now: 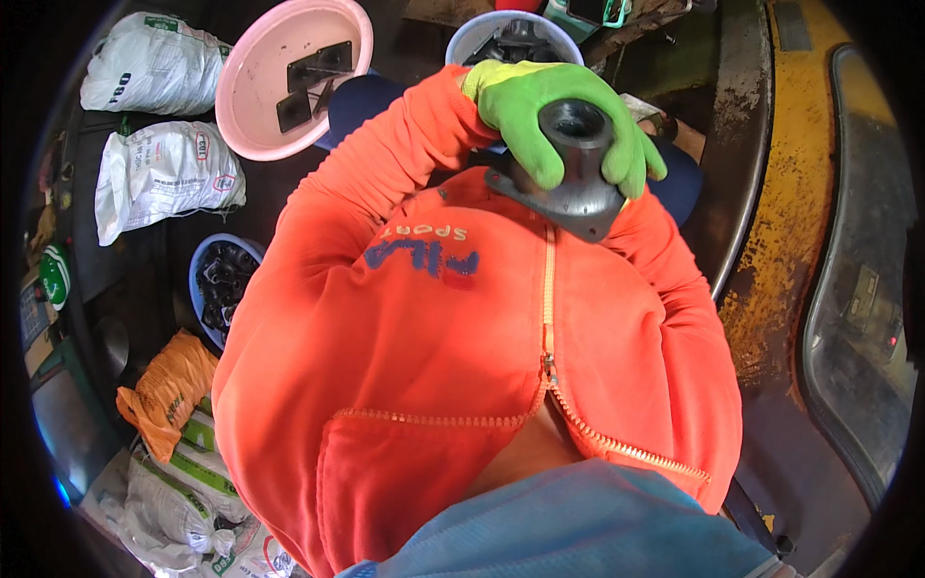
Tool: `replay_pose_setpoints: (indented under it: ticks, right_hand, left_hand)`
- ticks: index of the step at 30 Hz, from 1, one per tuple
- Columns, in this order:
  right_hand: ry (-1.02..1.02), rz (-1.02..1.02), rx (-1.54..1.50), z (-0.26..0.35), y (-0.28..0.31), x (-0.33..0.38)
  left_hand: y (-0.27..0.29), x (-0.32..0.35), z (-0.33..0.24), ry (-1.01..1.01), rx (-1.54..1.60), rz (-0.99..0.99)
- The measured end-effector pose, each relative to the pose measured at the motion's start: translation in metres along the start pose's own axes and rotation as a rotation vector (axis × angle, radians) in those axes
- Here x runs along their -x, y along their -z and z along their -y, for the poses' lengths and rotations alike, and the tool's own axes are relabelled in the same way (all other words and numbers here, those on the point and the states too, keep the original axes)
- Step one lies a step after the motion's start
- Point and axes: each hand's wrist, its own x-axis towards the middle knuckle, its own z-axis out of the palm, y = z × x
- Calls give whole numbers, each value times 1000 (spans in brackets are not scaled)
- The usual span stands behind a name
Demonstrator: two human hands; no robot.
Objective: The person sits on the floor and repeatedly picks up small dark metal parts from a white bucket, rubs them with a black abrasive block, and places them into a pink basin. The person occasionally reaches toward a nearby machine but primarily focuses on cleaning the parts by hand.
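My left hand (568, 106), in a green glove with a yellow cuff, is closed from above round a black flanged part (578, 159). This part has a round hollow neck, open at the top, and a wide base plate with a small hole near its corner. My thumb lies on one side of the neck and my fingers on the other. The part is held in front of my chest, above my orange jacket (405, 337). My right sleeve runs up behind the part, where a little yellow cuff shows. The right hand itself is hidden.
A pink basin (241, 106) holds flat black pieces at the far left. One blue basin (458, 43) with black parts stands ahead, another (197, 289) at left. White sacks (159, 63) and an orange bag (169, 390) lie at left. Rusty yellow machinery (771, 289) stands close at right.
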Motion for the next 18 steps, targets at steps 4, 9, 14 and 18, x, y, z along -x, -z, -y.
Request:
replay_pose_setpoints:
  ticks: [4, 9, 14, 18]
  right_hand:
    - [103, 16, -747, -27, 23, -2]
    - [310, -394, -768, -11, 35, 8]
    - [279, -920, -75, 11, 15, 3]
    - [244, -1147, 122, 20, 18, -3]
  left_hand:
    - [6, 14, 4, -269, 273, -691]
    - [23, 34, -1, -230, 107, -1040]
    - [11, 27, 13, 149, -4, -1249]
    - [-9, 22, 21, 236, -1033, -1030]
